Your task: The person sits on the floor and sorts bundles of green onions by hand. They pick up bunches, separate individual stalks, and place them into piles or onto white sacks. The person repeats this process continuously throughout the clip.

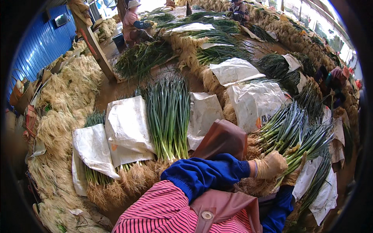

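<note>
My left hand (270, 165), in a tan glove with a blue sleeve, is closed around stalks at the near side of a loose heap of green onions (287, 125). Close by on the right, my gloved right hand (293, 175) grips the lower part of the same stalks, its thumb pointing up. Pale, shaggy onion roots (256, 185) hang below and left of the hands. The ends of some fingers are hidden among the stalks. A reddish-brown apron (223, 139) covers my lap and knee.
Upright green onions (167, 116) stand in a row at left, between white plastic sacks (128, 128). A long root-covered bank (64, 116) runs along the left, near a wooden post (96, 52). Co-workers sit farther off, one person (134, 23) beside a dark bucket (118, 40).
</note>
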`<state>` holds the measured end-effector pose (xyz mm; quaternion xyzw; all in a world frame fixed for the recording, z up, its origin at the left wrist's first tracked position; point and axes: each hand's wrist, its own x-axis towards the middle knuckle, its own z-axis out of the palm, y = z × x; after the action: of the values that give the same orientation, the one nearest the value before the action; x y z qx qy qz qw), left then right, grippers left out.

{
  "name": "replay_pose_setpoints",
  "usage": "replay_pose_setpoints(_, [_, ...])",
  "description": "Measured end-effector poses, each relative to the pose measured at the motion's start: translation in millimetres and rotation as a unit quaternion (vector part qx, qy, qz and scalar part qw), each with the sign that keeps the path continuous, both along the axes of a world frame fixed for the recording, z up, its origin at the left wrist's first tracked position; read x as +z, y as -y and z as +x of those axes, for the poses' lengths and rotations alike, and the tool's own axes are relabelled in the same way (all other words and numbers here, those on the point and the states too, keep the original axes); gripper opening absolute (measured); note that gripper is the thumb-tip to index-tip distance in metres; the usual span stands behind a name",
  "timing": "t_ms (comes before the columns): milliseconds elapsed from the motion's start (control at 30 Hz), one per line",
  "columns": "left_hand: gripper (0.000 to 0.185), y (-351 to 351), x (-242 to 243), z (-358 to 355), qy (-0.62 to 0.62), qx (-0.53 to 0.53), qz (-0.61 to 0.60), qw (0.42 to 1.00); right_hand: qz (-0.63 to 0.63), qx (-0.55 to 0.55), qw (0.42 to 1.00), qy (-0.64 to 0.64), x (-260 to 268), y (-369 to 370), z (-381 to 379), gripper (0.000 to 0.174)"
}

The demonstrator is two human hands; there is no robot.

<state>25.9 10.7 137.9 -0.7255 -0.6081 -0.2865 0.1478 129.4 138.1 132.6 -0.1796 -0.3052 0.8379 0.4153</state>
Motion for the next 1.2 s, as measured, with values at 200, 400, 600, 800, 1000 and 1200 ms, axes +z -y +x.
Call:
replay_pose_setpoints(200, [0.007, 5.4, -16.7, -18.2, -0.001, -0.088, 0.018, 0.996, -0.034, 0.089, 0.986, -0.140, -24.4, -39.8, 7.4, 0.032])
replay_pose_setpoints(400, [0.015, 84.0, 39.4, -16.8, 0.126, -0.332, -0.123, 0.926, -0.134, -0.002, 0.975, -0.176, -26.3, -49.1, 15.3, 0.032])
replay_pose_setpoints(600, [0.015, 137.7, 116.8, -49.6, 0.402, -0.382, -0.201, 0.807, -0.129, -0.037, 0.977, -0.166, -3.5, -40.2, 14.8, 0.027])
replay_pose_setpoints(800, [0.029, 115.4, 67.8, -37.4, -0.015, -0.046, -0.314, 0.948, 0.077, 0.035, 0.991, -0.108, -55.4, -65.0, 7.1, 0.034])
replay_pose_setpoints(1000, [0.019, 100.3, 34.0, -21.2, 0.222, -0.081, 0.061, 0.970, -0.042, 0.075, 0.985, -0.148, -40.8, -74.2, 34.7, 0.034])
replay_pose_setpoints(1200, [0.016, 53.9, 20.0, -9.3, 0.126, 0.064, 0.033, 0.989, -0.050, 0.052, 0.993, -0.092, -5.4, -10.3, 7.7, 0.030])
